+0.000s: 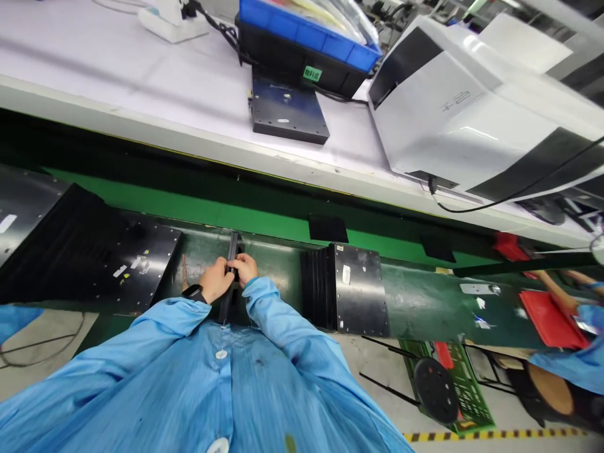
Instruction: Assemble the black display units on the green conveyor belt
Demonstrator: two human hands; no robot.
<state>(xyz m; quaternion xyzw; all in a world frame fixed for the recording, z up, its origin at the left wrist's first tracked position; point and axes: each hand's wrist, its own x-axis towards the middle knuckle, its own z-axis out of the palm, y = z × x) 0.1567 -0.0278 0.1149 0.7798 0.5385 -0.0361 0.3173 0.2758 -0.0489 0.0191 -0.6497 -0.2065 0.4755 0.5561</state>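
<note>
Black strip [233,246], long axis pointing straight ahead, gripped between left hand [216,280] and right hand [245,268], both closed on it, equally near.

Matt black strip [232,267] over a scuffed, glossy green rubber belt [276,261]; smooth white plastic casing [453,107], matt black metal plate [361,289], creased blue cloth smock [221,390].

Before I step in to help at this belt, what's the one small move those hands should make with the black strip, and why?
Probably steady the narrow black strip before shifting it. The left hand and right hand both pinch it at about one spot, leaving its ends free, and black panels lie close by on the green belt, so a swinging end could knock one.
</note>
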